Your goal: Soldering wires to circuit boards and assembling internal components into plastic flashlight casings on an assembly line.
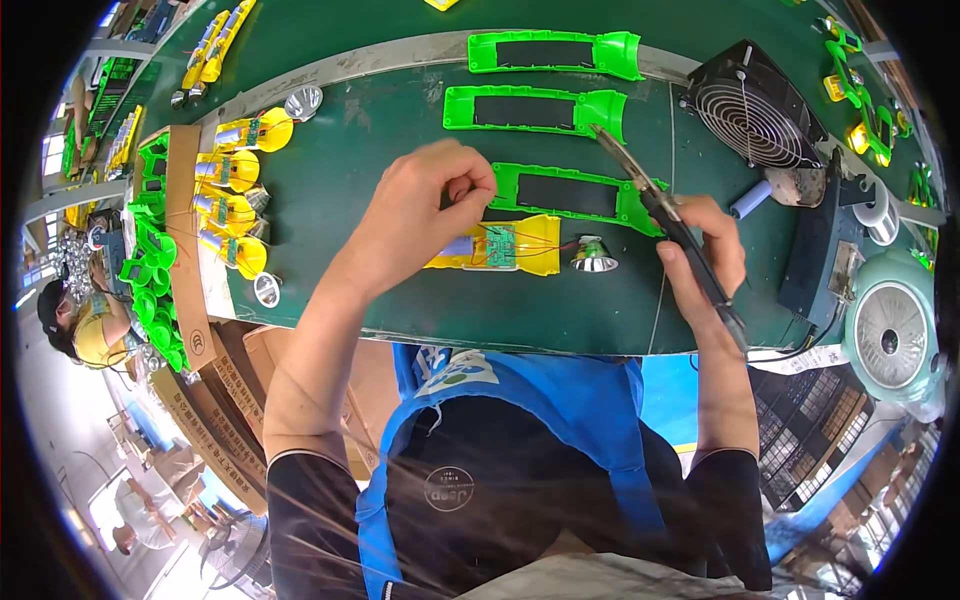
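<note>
My right hand (712, 255) is wrapped round a soldering iron (672, 215) with a dark handle, its metal end slanting up and to the left over the green casings. My left hand (425, 205) is curled, thumb against fingers, above the left end of a yellow casing (543, 246); whatever it pinches is hidden. In that casing lie a green circuit board (500, 246) and a purple cell, partly covered by my left hand. Red wires run from it to a silver reflector (594, 255). Just behind lies a green casing (568, 196) with a black panel.
Two more green casings (460, 108) lie farther back. Several yellow assemblies (228, 172) line the left, beside a carton (185, 230) of green parts. At right are a black fan (750, 110), a loose purple cell (751, 199), a dark box (822, 260), a wire spool (878, 212) and a pale-green fan (890, 335).
</note>
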`<state>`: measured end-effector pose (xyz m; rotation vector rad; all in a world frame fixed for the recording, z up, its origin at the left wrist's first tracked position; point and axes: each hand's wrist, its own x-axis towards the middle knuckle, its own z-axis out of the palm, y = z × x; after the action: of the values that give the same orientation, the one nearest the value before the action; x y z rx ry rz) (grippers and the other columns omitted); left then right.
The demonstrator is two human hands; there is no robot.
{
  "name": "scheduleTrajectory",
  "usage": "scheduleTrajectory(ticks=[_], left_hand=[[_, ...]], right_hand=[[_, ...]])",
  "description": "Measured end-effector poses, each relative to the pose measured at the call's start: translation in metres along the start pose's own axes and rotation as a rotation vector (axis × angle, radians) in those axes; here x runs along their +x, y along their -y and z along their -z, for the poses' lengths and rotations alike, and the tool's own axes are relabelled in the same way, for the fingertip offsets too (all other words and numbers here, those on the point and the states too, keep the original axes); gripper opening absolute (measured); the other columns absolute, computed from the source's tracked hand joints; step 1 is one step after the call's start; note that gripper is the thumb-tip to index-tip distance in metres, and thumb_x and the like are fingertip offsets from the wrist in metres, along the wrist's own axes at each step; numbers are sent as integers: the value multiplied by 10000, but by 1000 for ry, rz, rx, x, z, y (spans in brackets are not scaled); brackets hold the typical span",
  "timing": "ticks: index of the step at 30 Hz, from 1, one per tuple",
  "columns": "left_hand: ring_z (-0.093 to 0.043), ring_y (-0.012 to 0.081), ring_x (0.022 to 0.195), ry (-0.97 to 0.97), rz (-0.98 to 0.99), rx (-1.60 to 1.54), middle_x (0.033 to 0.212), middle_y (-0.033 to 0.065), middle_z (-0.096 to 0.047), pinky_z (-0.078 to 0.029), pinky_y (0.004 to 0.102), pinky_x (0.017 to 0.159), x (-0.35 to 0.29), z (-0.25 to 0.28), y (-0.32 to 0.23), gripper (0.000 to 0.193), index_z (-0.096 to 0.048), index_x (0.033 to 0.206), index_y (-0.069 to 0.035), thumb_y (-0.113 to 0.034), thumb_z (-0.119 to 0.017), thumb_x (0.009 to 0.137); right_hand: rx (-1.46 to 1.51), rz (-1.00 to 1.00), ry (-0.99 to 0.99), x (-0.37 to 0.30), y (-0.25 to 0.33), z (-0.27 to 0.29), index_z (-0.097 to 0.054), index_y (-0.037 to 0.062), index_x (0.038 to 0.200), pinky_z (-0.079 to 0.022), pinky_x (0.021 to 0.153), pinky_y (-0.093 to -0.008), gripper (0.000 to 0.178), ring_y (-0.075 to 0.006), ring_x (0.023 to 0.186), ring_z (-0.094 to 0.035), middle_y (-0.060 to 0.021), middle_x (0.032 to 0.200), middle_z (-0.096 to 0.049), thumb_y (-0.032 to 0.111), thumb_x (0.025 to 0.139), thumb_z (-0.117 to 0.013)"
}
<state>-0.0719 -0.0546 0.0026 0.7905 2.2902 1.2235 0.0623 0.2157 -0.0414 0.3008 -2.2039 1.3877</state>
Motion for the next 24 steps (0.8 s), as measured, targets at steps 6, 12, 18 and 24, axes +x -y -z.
scheduleTrajectory(ticks=[6,12,18,24], left_hand=[[-497,221,896,102,-427,533,904,29,-502,-379,346,787,29,-1,-1,91,-597,795,-96,-67,-675,758],[-518,185,889,154,-491,671,907,6,-515,-354,346,776,37,-4,7,105,-594,774,-116,-83,-690,747],[-531,177,868,161,-501,664,885,-2,-520,-354,347,782,40,-2,6,101,-593,775,-123,-92,-686,750],[-535,179,874,188,-472,559,897,-4,-529,-348,372,798,39,0,8,110,-588,768,-132,-94,-689,748]], right_hand=[[559,-783,2,19,13,-3,-570,-5,947,-493,588,-227,180,-115,652,-619,-68,774,-624,127,864,-659],[445,-893,67,31,8,-13,-560,-16,944,-484,510,-239,246,-136,566,-605,-89,700,-620,185,849,-662],[438,-901,87,36,9,-13,-560,-19,953,-493,499,-231,248,-140,541,-611,-101,674,-634,183,848,-656],[505,-927,59,35,7,-8,-577,-30,939,-503,549,-230,154,-123,611,-631,-99,736,-647,93,868,-634]])
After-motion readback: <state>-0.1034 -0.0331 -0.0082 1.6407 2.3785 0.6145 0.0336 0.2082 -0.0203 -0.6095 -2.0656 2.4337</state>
